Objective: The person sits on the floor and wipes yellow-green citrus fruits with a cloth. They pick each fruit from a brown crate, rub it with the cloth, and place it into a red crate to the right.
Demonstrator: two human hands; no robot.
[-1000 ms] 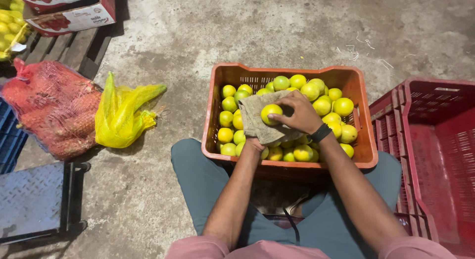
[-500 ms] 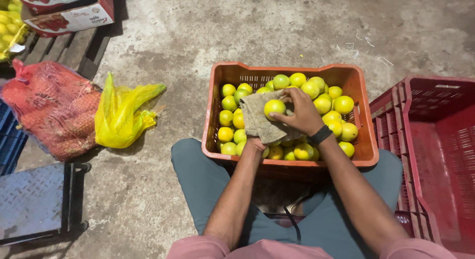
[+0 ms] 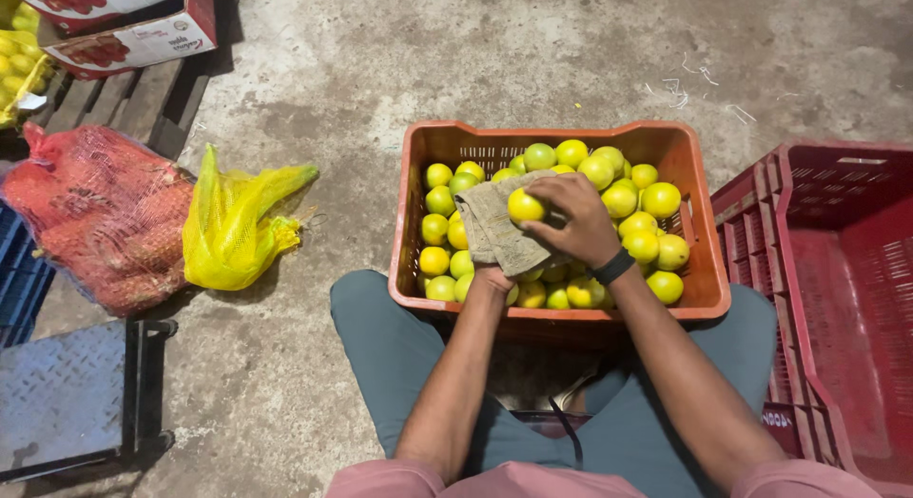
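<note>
An orange plastic crate (image 3: pixel 699 298) full of yellow-green citrus fruits (image 3: pixel 659 200) sits on the floor between my knees. My left hand (image 3: pixel 493 277) is under a beige cloth (image 3: pixel 495 234) and holds it over the fruits; only its wrist shows. My right hand (image 3: pixel 577 218) grips one yellow fruit (image 3: pixel 525 205) and presses it against the cloth. A dark band is on my right wrist.
An empty red crate (image 3: pixel 837 270) stands at the right. A yellow mesh bag (image 3: pixel 233 222) and a red mesh sack (image 3: pixel 100 208) lie on the concrete at left. A metal platform (image 3: pixel 62 389) is at lower left, cardboard boxes (image 3: pixel 124 27) on a pallet at upper left.
My right hand has turned the fruit a little on the cloth. The hands and cloth stay in the same spot over the crate.
</note>
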